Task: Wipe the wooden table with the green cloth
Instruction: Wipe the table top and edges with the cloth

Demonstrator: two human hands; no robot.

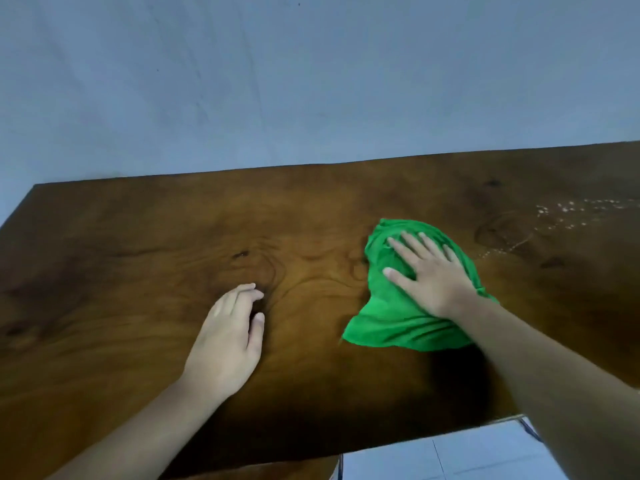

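Observation:
A dark brown wooden table fills the lower half of the head view. A crumpled green cloth lies on it right of centre. My right hand lies flat on top of the cloth with fingers spread, pressing it onto the wood. My left hand rests on the bare table to the left of the cloth, fingers loosely curled, holding nothing. Small whitish droplets or specks dot the table surface to the right of the cloth.
A pale blue-grey wall stands directly behind the table's far edge. White floor tiles show below the table's near edge at the lower right.

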